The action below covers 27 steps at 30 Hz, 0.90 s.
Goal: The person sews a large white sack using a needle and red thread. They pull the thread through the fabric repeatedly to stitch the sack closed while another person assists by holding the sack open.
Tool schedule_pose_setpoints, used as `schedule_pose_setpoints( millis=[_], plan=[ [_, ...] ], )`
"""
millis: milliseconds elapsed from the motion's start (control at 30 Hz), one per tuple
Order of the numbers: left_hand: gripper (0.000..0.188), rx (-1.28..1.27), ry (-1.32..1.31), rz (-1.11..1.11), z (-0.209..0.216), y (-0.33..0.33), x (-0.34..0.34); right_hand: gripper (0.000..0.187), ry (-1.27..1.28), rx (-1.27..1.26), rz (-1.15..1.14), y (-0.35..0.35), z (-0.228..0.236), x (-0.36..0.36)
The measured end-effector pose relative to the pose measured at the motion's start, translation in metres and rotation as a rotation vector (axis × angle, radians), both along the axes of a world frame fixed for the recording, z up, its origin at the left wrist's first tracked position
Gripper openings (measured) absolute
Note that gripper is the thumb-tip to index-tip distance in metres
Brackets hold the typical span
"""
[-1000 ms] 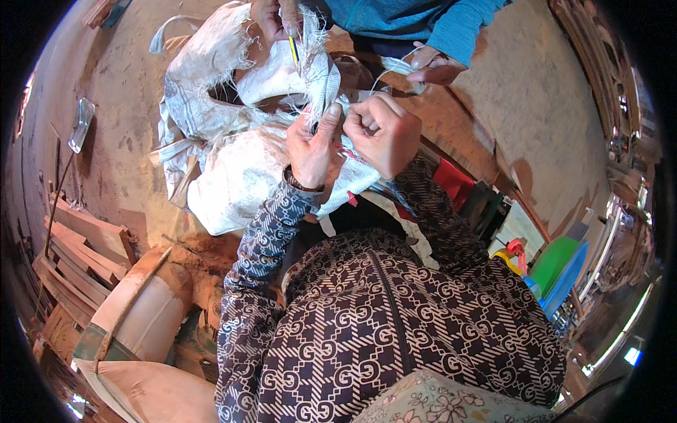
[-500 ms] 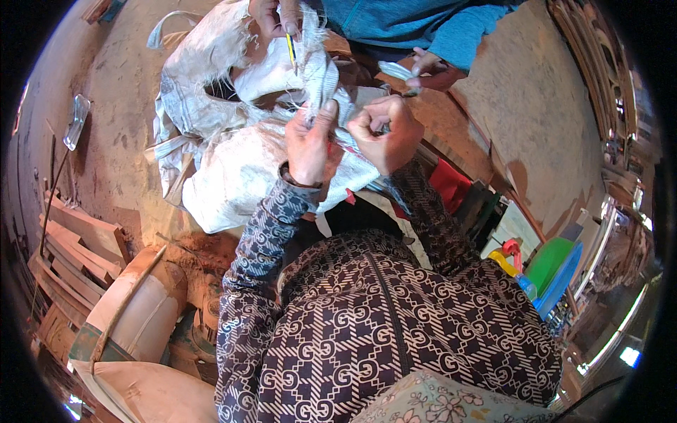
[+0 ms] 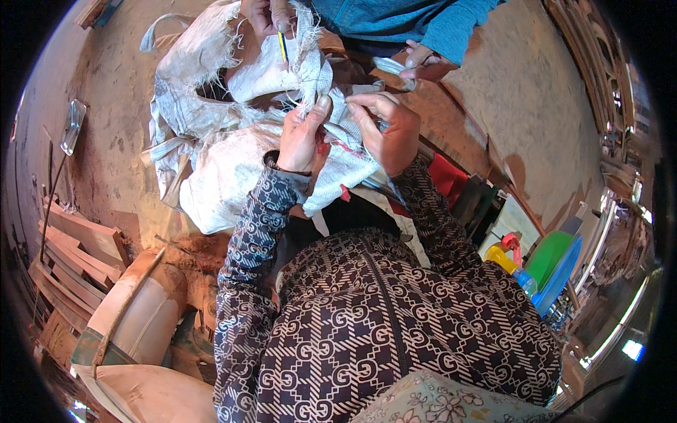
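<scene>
A white woven sack (image 3: 236,166) with frayed edges lies bunched in front of me. My left hand (image 3: 301,139) pinches its frayed edge between thumb and fingers. Just to the right, my right hand (image 3: 389,131) is closed in a pinch close to the cloth; whatever its fingertips hold is too small to name. Across from me a co-worker's hand (image 3: 266,15) grips the upper edge of the sack, along with a thin yellow-and-black stick-like tool (image 3: 283,49). The co-worker's other hand (image 3: 427,63) is beside a pale, shiny strip (image 3: 392,67).
Wooden boards (image 3: 84,236) are stacked at the left, near a large dusty rounded container (image 3: 141,310). Green and blue round plastic pieces (image 3: 553,264) stand at the right beside a red cloth (image 3: 448,180). More planks (image 3: 582,56) lean at the far right.
My right hand has moved slightly up, its thumb and forefinger now stretched toward the sack's edge. My left hand has shifted slightly up and left, still pinching the cloth.
</scene>
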State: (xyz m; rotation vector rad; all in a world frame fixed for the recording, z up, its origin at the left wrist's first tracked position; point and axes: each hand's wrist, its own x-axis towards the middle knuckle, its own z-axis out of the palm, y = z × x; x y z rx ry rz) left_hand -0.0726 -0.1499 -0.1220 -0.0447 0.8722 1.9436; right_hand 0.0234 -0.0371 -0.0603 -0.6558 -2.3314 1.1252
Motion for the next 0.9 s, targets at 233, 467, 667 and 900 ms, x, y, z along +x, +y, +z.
schedule_pose_setpoints(
  millis=[233,467,667,900],
  plan=[
    [0.016,-0.083,0.020,-0.036,0.007,-0.001,-0.001,0.009,-0.065,0.224,0.079,0.007,0.009,-0.004],
    [0.019,-0.212,0.278,0.045,0.018,0.000,0.008,0.013,-0.084,0.388,-0.010,0.011,-0.004,-0.017],
    [0.019,-0.032,0.094,0.127,0.011,0.006,0.015,0.013,-0.122,0.405,0.002,0.012,-0.003,-0.021],
    [0.007,-0.238,0.354,0.016,0.029,0.014,-0.001,0.018,-0.048,0.305,0.029,0.013,-0.007,-0.012]
  ],
)
